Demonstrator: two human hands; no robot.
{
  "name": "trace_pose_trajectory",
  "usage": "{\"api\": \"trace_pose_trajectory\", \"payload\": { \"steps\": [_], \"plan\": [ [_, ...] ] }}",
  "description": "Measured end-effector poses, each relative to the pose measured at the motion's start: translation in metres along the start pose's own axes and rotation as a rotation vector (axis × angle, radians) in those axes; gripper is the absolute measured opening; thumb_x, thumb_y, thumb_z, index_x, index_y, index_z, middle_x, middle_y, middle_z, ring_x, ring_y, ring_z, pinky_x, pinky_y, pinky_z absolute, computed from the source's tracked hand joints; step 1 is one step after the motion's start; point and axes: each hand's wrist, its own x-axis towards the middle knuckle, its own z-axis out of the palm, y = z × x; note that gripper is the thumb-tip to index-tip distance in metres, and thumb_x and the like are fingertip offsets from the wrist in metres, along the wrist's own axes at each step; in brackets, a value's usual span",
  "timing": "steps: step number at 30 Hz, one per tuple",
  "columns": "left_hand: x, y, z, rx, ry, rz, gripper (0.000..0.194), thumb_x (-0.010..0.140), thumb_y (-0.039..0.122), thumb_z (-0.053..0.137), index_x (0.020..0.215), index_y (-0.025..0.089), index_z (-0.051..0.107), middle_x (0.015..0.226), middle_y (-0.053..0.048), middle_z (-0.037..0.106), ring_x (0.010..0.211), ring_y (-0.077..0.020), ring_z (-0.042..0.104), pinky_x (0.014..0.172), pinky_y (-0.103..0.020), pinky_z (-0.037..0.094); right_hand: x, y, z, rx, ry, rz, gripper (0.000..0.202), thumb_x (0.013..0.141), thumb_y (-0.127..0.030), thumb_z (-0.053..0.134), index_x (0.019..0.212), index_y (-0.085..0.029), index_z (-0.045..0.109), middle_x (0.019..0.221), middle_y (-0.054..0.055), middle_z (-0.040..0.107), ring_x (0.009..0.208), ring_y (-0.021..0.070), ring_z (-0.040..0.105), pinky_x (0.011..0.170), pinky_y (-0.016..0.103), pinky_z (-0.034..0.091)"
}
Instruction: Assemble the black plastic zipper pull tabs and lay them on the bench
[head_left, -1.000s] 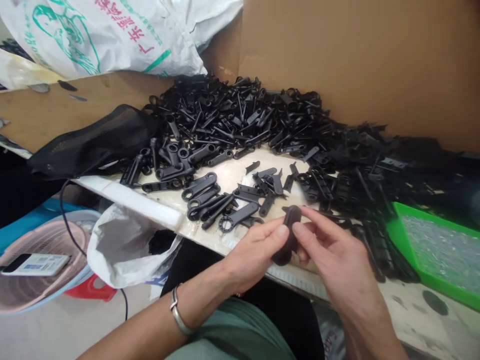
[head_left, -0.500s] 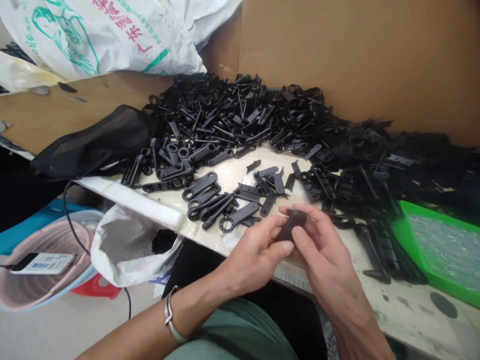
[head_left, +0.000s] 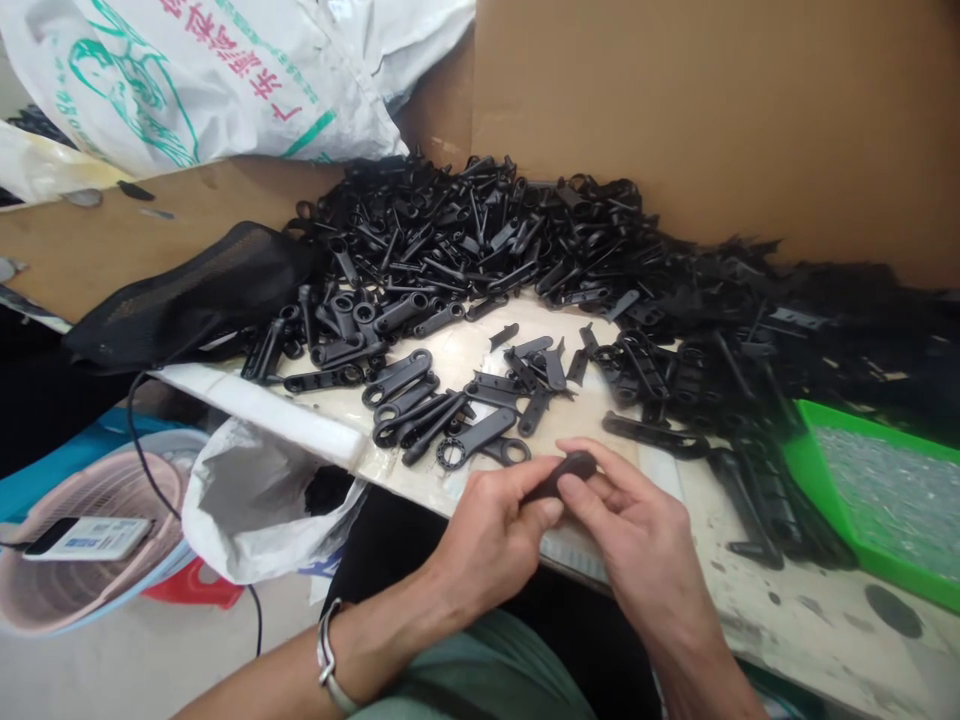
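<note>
Between my two hands is a black plastic handle part (head_left: 566, 474), held just over the table's front edge. My left hand (head_left: 499, 525) pinches its left end between thumb and fingers. The thumb and fingertips of my right hand (head_left: 637, 520) close on its right end. Much of the part is hidden by my fingers. Just beyond my hands lie several black ring-ended handles (head_left: 480, 438) and a small cluster of flat black plastic pieces (head_left: 536, 375).
A big heap of black parts (head_left: 480, 230) covers the back of the table against brown cardboard (head_left: 712, 120). On the right is a green tray (head_left: 832, 500) of small clear pieces. A white sack (head_left: 225, 520) and pink basket (head_left: 45, 590) stand below left.
Both hands have moved slightly left and down with the black handle part, which now lies flatter. The black part right of my hands shows more fully.
</note>
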Motion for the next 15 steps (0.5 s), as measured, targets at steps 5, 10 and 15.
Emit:
{"api": "trace_pose_trajectory", "payload": {
  "steps": [5,10,15],
  "plan": [
    [0.004,-0.002,-0.001,-0.016,0.007,0.091,0.041,0.089,0.014,0.061,0.129,0.024,0.066,0.131,-0.004,0.067,0.123,-0.0235,0.06,0.107,-0.031,0.042,0.003,0.004,-0.002,0.271,0.037,0.021,0.037,0.072,-0.035,0.084,0.105,-0.021,0.073,0.097,0.008,0.079,0.095,0.0258,0.075,0.092,0.041,0.059],
    [0.005,0.001,-0.002,0.034,0.086,0.097,0.027,0.091,0.019,0.063,0.114,0.027,0.074,0.116,0.0,0.074,0.109,-0.0208,0.068,0.095,-0.027,0.049,0.001,-0.001,0.0,0.404,0.026,0.011,0.029,0.075,-0.031,0.083,0.1,-0.024,0.072,0.097,0.007,0.079,0.096,0.0246,0.074,0.096,0.046,0.056],
    [-0.001,0.008,-0.003,0.031,0.078,0.108,0.024,0.091,0.024,0.065,0.113,0.027,0.075,0.12,0.0,0.073,0.111,-0.0235,0.067,0.094,-0.029,0.05,-0.002,-0.006,-0.003,0.396,0.008,-0.042,0.019,0.078,-0.032,0.081,0.094,-0.024,0.074,0.089,0.007,0.079,0.087,0.024,0.076,0.089,0.044,0.06]
  ]
}}
